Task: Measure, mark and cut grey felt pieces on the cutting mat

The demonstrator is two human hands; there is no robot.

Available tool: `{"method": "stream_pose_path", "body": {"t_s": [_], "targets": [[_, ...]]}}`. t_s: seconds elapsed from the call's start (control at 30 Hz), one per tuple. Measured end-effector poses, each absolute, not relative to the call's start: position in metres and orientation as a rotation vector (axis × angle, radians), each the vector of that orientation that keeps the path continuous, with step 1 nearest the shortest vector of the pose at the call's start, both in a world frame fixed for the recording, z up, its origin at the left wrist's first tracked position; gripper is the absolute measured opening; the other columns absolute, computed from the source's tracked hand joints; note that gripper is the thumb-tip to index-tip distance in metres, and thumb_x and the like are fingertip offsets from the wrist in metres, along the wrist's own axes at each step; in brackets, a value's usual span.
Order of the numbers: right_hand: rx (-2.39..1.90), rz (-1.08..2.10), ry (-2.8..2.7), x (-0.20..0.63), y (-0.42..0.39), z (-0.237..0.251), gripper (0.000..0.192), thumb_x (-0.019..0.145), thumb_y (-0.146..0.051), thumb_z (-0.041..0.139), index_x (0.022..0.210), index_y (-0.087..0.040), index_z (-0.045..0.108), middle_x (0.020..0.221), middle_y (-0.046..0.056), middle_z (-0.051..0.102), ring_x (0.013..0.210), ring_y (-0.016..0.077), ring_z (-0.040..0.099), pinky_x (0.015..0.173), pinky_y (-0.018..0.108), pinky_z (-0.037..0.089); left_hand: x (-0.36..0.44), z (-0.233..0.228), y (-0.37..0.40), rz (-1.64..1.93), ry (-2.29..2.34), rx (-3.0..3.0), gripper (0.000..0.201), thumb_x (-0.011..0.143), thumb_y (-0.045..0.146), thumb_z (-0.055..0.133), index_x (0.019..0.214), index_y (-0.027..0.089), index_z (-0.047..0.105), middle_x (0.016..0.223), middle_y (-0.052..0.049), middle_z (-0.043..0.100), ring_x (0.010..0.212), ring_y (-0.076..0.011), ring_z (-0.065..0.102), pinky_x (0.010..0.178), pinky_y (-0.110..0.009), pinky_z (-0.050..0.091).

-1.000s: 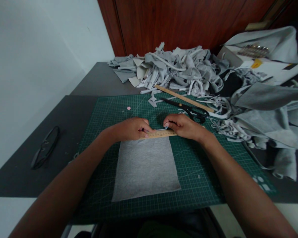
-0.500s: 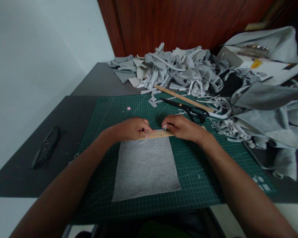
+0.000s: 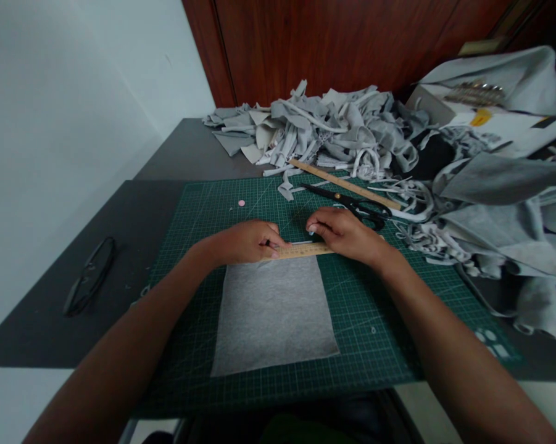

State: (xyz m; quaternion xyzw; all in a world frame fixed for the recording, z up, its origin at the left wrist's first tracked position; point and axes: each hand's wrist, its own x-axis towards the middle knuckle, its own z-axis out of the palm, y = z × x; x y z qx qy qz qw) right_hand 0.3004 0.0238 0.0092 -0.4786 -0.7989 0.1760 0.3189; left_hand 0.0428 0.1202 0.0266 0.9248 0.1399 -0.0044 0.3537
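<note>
A grey rectangular fabric piece (image 3: 278,314) lies flat on the green cutting mat (image 3: 370,357). Across its far edge rests a wooden ruler (image 3: 303,250), with a thin pale strip showing just beyond it. My left hand (image 3: 254,240) is closed at the ruler's left part, fingers pressing it down against the fabric. My right hand (image 3: 337,231) pinches a small pale bluish piece (image 3: 311,232), its kind too small to make out, slightly above the ruler's right part. Part of the ruler is hidden under both hands.
Black scissors (image 3: 347,200) and a second wooden ruler (image 3: 342,183) lie beyond my right hand. A small pink disc (image 3: 241,203) is on the mat. Grey fabric scraps (image 3: 324,123) are heaped at the back and right, beside a white box (image 3: 490,123). Eyeglasses (image 3: 90,274) lie at left.
My right hand has shifted slightly right and lifted off the ruler's far edge, still pinching the small pale piece. My left hand stays pressed on the ruler.
</note>
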Motion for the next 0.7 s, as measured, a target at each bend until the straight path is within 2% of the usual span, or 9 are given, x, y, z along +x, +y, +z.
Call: {"method": "stream_pose_path", "body": {"t_s": [0.13, 0.37, 0.5, 0.57, 0.7], "targets": [[-1.298, 0.388, -1.885, 0.3037, 0.0251, 0.0116, 0.017, 0.102, -0.025, 0.052, 0.091, -0.021, 0.066, 0.091, 0.007, 0.072, 0.085, 0.0230, 0.063, 0.080, 0.037, 0.046, 0.0422, 0.0285, 0.1195, -0.007, 0.339, 2.373, 0.028, 0.096, 0.028, 0.064, 0.118, 0.022, 0.081, 0.097, -0.004, 0.071, 0.083, -0.0128, 0.065, 0.076, -0.023, 0.046], [-1.326, 0.722, -1.980, 0.3033, 0.0239, 0.0123, 0.020, 0.100, -0.026, 0.052, 0.087, -0.020, 0.065, 0.081, 0.003, 0.067, 0.075, 0.0190, 0.059, 0.071, 0.032, 0.043, 0.0412, 0.0310, 0.1184, -0.057, 0.390, 2.362, 0.032, 0.093, 0.029, 0.066, 0.120, 0.022, 0.080, 0.094, -0.003, 0.067, 0.081, -0.0125, 0.063, 0.072, -0.023, 0.044], [-1.347, 0.754, -1.995, 0.2991, 0.0221, 0.0110, 0.021, 0.100, -0.027, 0.052, 0.084, -0.020, 0.063, 0.078, 0.001, 0.064, 0.072, 0.0172, 0.056, 0.068, 0.031, 0.041, 0.0404, 0.0302, 0.1189, -0.056, 0.388, 2.366, 0.032, 0.092, 0.029, 0.066, 0.120, 0.024, 0.080, 0.094, -0.002, 0.067, 0.080, -0.0126, 0.062, 0.072, -0.024, 0.042], [-1.393, 0.741, -1.916, 0.2981, 0.0224, 0.0098, 0.021, 0.100, -0.034, 0.057, 0.085, -0.021, 0.064, 0.073, -0.001, 0.061, 0.066, 0.0162, 0.053, 0.062, 0.031, 0.037, 0.0404, 0.0301, 0.1189, -0.055, 0.386, 2.361, 0.032, 0.093, 0.029, 0.066, 0.121, 0.024, 0.080, 0.096, -0.003, 0.068, 0.081, -0.0130, 0.062, 0.074, -0.024, 0.043], [-1.449, 0.695, -1.650, 0.2991, 0.0274, 0.0074, 0.028, 0.088, -0.045, 0.075, 0.081, -0.022, 0.062, 0.068, -0.002, 0.056, 0.061, 0.0150, 0.047, 0.057, 0.030, 0.034, 0.0408, 0.0303, 0.1183, -0.043, 0.379, 2.360, 0.032, 0.094, 0.028, 0.065, 0.122, 0.024, 0.080, 0.097, -0.004, 0.069, 0.081, -0.0131, 0.063, 0.075, -0.025, 0.044]]}}
